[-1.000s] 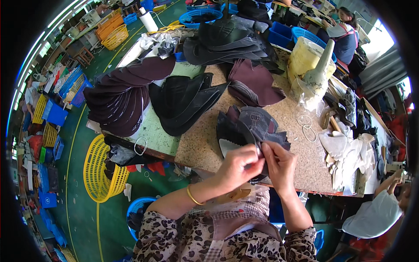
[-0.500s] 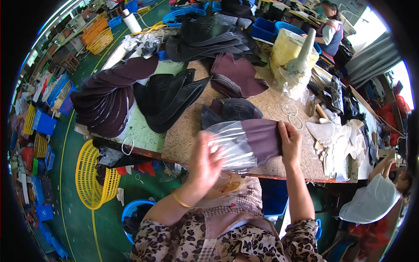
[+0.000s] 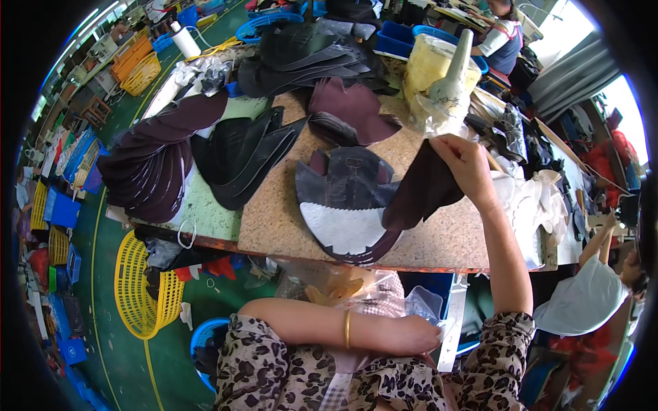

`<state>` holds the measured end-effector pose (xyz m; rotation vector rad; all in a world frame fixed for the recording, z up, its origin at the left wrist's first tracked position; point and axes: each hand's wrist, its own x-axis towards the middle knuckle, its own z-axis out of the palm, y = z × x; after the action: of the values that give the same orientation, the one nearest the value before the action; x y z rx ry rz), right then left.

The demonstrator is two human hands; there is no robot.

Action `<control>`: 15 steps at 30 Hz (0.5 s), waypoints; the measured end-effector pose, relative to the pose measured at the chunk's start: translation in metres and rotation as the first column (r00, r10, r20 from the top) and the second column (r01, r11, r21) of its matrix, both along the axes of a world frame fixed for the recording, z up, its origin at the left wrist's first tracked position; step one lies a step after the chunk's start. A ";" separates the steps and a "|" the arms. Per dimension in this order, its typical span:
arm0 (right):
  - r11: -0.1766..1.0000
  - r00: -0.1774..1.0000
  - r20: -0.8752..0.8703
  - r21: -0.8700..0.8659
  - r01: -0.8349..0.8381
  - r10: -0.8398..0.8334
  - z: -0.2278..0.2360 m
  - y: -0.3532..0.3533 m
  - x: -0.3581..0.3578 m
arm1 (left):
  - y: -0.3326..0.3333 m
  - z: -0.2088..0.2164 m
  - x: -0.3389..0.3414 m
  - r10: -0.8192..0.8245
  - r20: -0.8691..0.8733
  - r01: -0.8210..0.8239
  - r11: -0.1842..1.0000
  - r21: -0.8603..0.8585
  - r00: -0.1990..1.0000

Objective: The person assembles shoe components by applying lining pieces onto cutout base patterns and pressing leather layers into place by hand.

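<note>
My right hand (image 3: 465, 163) is closed in a pinch on the upper edge of a dark brown shoe-upper piece (image 3: 426, 192), holding it tilted up above the table. Its lower end meets a dark shoe upper (image 3: 349, 177) with a whitish panel (image 3: 346, 225) and brown curved edge; whether they are joined I cannot tell. Across my body at the lower middle lies my left forearm. My left hand (image 3: 415, 335) is closed beside a clear plastic film (image 3: 423, 305), which it seems to grip; its fingertips are mostly hidden.
Stacks of brown pieces (image 3: 151, 161) and black pieces (image 3: 240, 164) lie left; more brown ones (image 3: 349, 113) sit behind. A yellow tub (image 3: 439, 65) with a grey cone stands back right, near white pieces (image 3: 541, 198). A yellow basket (image 3: 130, 288) is on the floor. Other people work nearby.
My left hand has moved down and right, away from the brown piece, and the clear film is off it. My right hand has raised and tilted the piece, uncovering the whitish panel.
</note>
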<state>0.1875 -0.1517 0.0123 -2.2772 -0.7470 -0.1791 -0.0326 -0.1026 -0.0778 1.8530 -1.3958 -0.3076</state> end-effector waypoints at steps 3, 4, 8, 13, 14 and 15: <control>0.997 0.989 0.122 -0.003 -0.079 0.079 0.029 0.007 -0.006 | -0.001 0.015 0.010 0.124 -0.075 -0.131 0.987 -0.090 0.989; 0.998 0.990 0.123 0.000 -0.070 0.070 0.033 0.005 -0.008 | 0.007 0.024 0.015 0.195 -0.237 -0.248 0.943 -0.222 0.952; 0.981 0.958 0.215 -0.078 -0.175 0.188 0.039 0.010 -0.024 | 0.067 0.044 0.068 0.778 -0.453 -0.858 0.205 -0.471 0.435; 0.958 0.933 0.250 -0.187 -0.217 0.260 0.039 0.014 -0.046 | 0.075 0.048 0.123 0.884 -0.394 -0.897 0.061 -0.437 0.251; 0.960 0.936 0.258 -0.208 -0.189 0.241 0.036 0.012 -0.048 | 0.078 0.046 0.127 0.882 -0.396 -0.898 0.063 -0.435 0.253; 0.960 0.937 0.255 -0.209 -0.186 0.238 0.036 0.009 -0.049 | 0.084 0.044 0.129 0.936 -0.250 -0.901 0.129 -0.414 0.249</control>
<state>0.1385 -0.1428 0.0484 -2.3479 -1.1950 -0.3465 0.0962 -0.0188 -0.0334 1.8902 -0.0229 0.7386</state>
